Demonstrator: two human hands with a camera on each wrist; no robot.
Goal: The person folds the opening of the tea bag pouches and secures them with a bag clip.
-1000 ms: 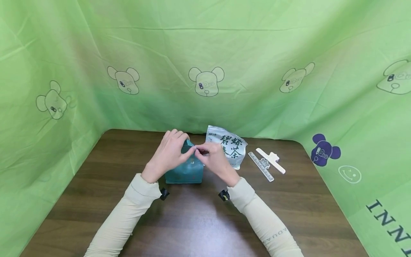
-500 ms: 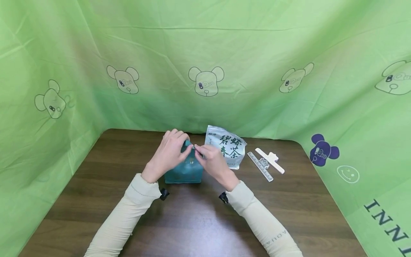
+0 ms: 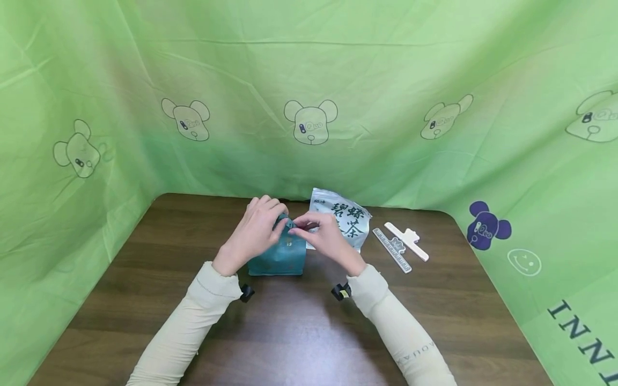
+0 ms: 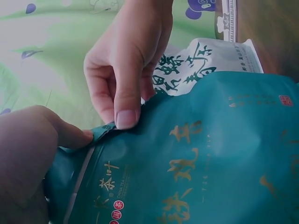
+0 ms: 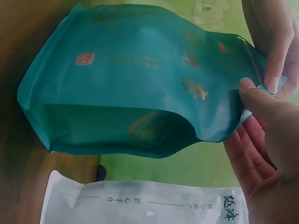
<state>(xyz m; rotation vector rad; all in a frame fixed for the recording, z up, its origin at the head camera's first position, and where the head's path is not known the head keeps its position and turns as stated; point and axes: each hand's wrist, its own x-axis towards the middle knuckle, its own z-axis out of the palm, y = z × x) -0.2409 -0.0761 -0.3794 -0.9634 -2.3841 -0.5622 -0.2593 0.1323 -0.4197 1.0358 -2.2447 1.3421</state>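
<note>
Fingers [image 4: 99,99] of your left hand [image 3: 252,230] and right hand [image 3: 326,236] pinch the teal bag [image 3: 277,261] by its top edge as it stands on the counter [image 3: 289,343], so favor closely spaced pinches and gentle, even tension.

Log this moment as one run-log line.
left hand: pinches teal bag top | right hand: pinches same top edge | white bag: alongside, unheld | two clips: on table
</note>
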